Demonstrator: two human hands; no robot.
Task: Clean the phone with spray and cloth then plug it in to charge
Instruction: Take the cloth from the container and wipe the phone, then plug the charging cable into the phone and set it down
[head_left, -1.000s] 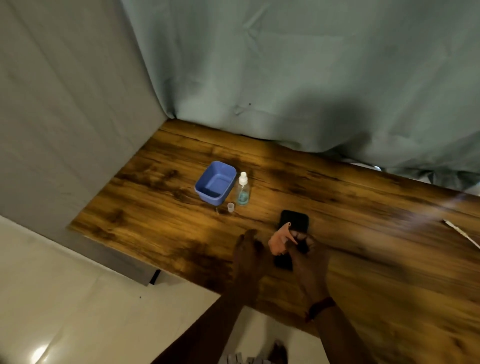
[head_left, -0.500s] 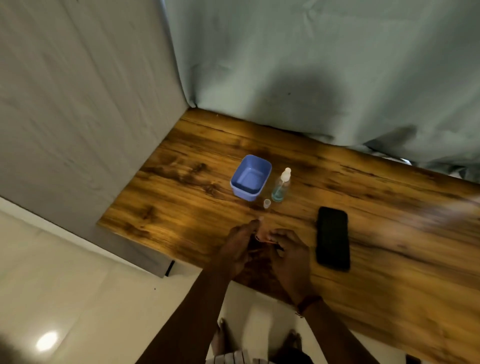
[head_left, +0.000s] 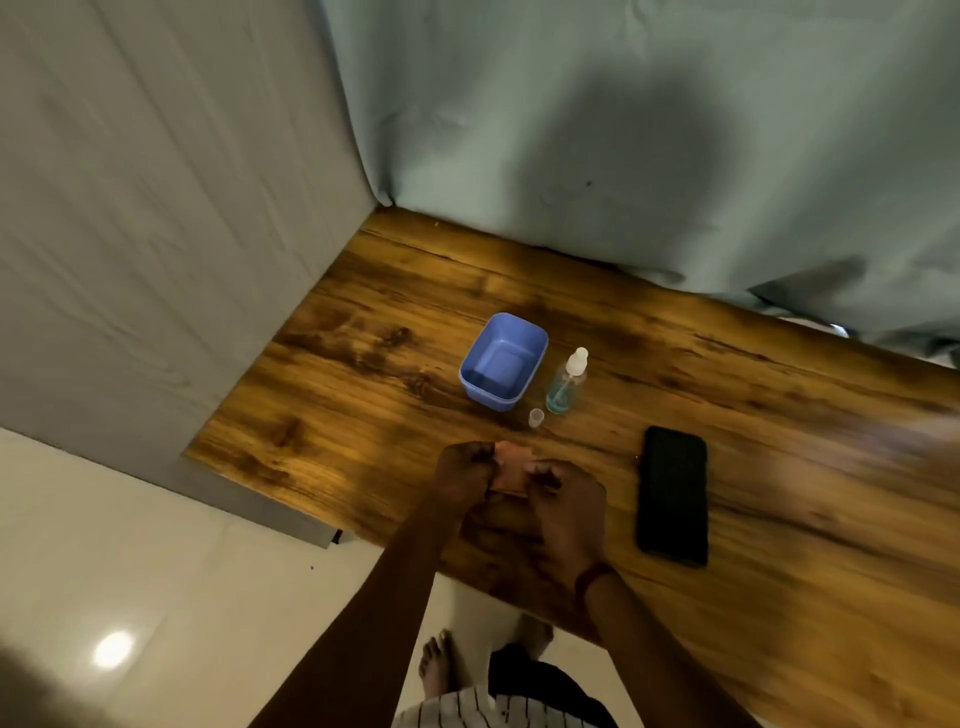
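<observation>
In the head view both the left hand (head_left: 462, 475) and right hand (head_left: 566, 512) pinch a small, soft, light pink cloth (head_left: 511, 470) above the desk's (head_left: 363, 364) front edge, while the phone (head_left: 674, 493), likely slick and rigid and best gripped by its 2 long sides, lies flat just right.

You will find nothing to read here: no word, number, brand or sign can be made out on anything. The spray bottle (head_left: 565, 383), just right of the blue tub (head_left: 503, 362), shows no legible label (it is small and soft in this view), and the phone (head_left: 674, 494), further right of that tub, lies dark and blank.
</observation>
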